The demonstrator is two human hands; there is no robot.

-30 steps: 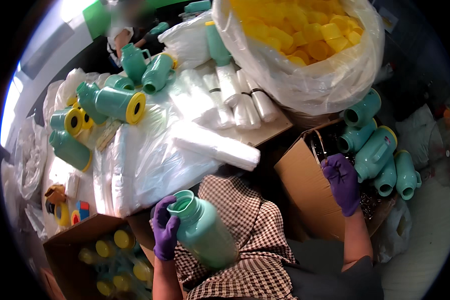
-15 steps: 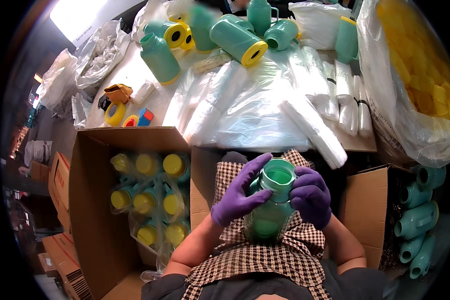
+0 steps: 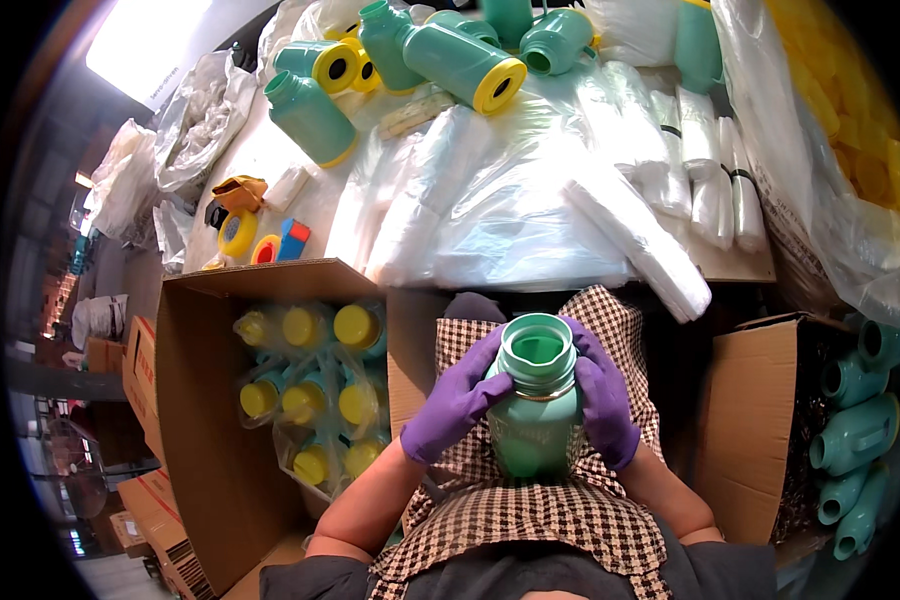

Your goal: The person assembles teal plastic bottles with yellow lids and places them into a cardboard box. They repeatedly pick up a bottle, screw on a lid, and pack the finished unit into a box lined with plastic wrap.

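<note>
A green thermos body [image 3: 535,430] with an uncapped mouth stands upright over my lap, its threaded neck turned up toward me. My left hand [image 3: 457,397], in a purple glove, grips it on the left, thumb against the shoulder below the neck. On the other side my right hand [image 3: 602,395], gloved the same, wraps round the body near the neck. Its fingertips are partly hidden behind the thermos. Beneath it lies my checked apron [image 3: 510,520].
To the left, a carton [image 3: 195,400] holds several bagged bottles with yellow caps [image 3: 302,328]. At right, another carton [image 3: 750,420] stands beside several green bottles [image 3: 855,435]. Ahead, the table carries clear plastic bags [image 3: 520,220], green thermoses [image 3: 312,118] and a tape roll [image 3: 237,233].
My right hand has shifted from the rim down round the side of the thermos. My left hand has moved slightly lower. The whole view has tilted a little.
</note>
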